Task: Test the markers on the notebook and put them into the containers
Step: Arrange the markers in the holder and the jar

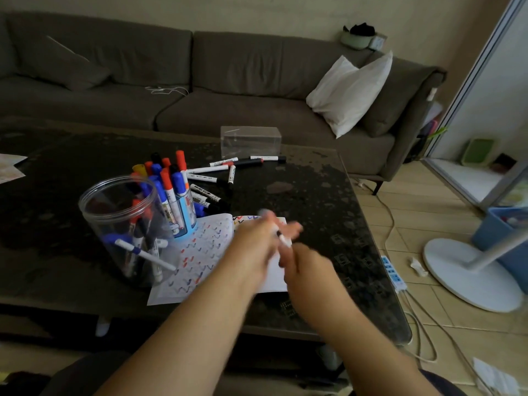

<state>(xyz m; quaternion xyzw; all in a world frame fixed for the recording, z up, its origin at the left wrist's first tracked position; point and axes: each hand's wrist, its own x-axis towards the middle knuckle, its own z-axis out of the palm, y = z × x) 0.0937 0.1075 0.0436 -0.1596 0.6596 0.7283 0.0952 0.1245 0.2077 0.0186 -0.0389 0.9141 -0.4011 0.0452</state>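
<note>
Meeting over notebook (200,252) — both hands (254,247), marker (284,240).

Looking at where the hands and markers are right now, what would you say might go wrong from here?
1. Both hands, left hand and right hand, work a marker over the notebook; an uncapped tip might streak skin or table.
2. The blue cup looks crowded; adding another marker might tip it.
3. Loose markers could roll when brushed.
</note>
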